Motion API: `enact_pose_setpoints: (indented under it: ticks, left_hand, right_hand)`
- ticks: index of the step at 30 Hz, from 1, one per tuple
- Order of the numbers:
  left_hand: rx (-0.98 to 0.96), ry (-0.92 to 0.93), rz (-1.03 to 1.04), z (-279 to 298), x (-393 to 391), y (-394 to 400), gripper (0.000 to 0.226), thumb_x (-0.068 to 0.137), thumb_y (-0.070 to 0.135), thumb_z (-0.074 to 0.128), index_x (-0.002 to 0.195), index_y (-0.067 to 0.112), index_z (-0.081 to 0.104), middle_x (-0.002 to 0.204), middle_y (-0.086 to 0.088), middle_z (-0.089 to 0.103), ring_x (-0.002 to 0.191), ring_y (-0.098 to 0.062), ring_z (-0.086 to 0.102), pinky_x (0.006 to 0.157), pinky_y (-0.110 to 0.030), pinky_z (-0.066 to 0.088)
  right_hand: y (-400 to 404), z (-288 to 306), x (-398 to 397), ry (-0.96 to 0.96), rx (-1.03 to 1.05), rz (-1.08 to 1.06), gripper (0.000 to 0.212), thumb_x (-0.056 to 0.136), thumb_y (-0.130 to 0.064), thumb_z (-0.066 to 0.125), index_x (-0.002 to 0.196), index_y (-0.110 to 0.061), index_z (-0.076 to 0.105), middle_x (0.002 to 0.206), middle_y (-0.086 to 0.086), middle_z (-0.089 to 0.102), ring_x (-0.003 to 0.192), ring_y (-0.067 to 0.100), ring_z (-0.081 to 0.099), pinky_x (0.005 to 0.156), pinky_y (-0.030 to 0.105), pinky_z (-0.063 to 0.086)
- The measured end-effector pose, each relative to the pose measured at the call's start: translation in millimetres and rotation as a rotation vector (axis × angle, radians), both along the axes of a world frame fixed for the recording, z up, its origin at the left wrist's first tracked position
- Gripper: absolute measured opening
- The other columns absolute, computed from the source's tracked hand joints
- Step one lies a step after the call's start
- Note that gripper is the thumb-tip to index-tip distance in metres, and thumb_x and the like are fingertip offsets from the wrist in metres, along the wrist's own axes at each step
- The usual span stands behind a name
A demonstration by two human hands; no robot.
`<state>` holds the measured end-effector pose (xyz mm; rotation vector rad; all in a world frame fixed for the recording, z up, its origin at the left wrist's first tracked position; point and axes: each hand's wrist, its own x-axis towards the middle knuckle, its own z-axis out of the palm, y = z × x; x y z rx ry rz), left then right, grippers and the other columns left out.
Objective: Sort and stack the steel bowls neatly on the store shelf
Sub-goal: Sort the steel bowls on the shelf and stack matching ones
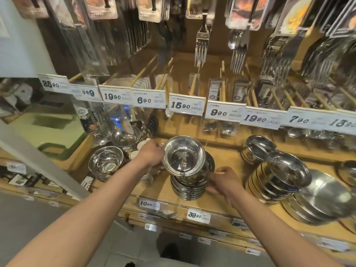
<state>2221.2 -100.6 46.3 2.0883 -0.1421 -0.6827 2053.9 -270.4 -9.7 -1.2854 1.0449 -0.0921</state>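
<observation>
Left hand (152, 154) had its fingers curled round the left rim of the top steel bowl (184, 156), which sat tilted on a stack of steel bowls (189, 186) mid-shelf. Right hand (224, 181) had its fingers wrapped against the right side of that stack, lower down. Wooden shelf (227, 158) underneath. Left of it were deeper bowls (106, 161), to the right a taller nested bowl stack (277, 180) leaning on flat steel plates (323, 201). Price tags (186, 106) ran above, packaged forks (201, 45) hanging higher up.
</observation>
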Motion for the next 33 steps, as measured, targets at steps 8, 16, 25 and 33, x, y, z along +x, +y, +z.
enact_pose_setpoints:
  ticks: [8,16,25,33]
  left_hand:
    - [0.051,-0.092,-0.100,-8.2,-3.1,-25.7,0.011,0.091,0.010,0.062,0.081,0.014,0.060,0.075,-0.011,0.068,0.055,-0.022,0.063,0.045,-0.028,0.056]
    - [0.177,-0.340,-0.192,-28.8,-10.6,-28.7,0.022,0.098,0.017,0.055,0.101,0.009,0.076,0.100,-0.012,0.075,0.091,-0.031,0.071,0.083,-0.039,0.059]
    - [0.286,-0.340,-0.203,-37.3,-20.2,-19.6,0.028,0.093,0.036,0.062,0.106,0.011,0.065,0.100,-0.011,0.073,0.089,-0.030,0.069,0.082,-0.039,0.057]
    - [0.155,-0.222,-0.020,-33.0,-24.6,-24.4,0.006,0.085,0.014,0.069,0.086,0.008,0.071,0.096,-0.014,0.071,0.087,-0.034,0.071,0.076,-0.045,0.062]
  right_hand:
    - [-16.2,-3.6,-1.5,0.088,-0.228,0.114,0.029,0.092,-0.013,0.068,0.063,-0.010,0.069,0.054,0.006,0.064,0.054,0.019,0.060,0.079,0.048,0.063]
    - [-25.5,-4.0,5.7,0.028,-0.162,0.071,0.048,0.090,-0.042,0.063,0.100,0.005,0.069,0.069,0.004,0.068,0.061,0.020,0.067,0.075,0.044,0.062]
    - [-24.9,0.4,13.2,0.071,-0.382,0.209,0.009,0.083,-0.014,0.077,0.088,-0.014,0.069,0.081,0.005,0.072,0.074,0.022,0.070,0.081,0.051,0.062]
    - [-28.0,14.0,22.0,0.093,-0.706,0.315,0.021,0.083,-0.009,0.070,0.103,-0.003,0.076,0.097,0.015,0.077,0.094,0.034,0.072,0.093,0.048,0.056]
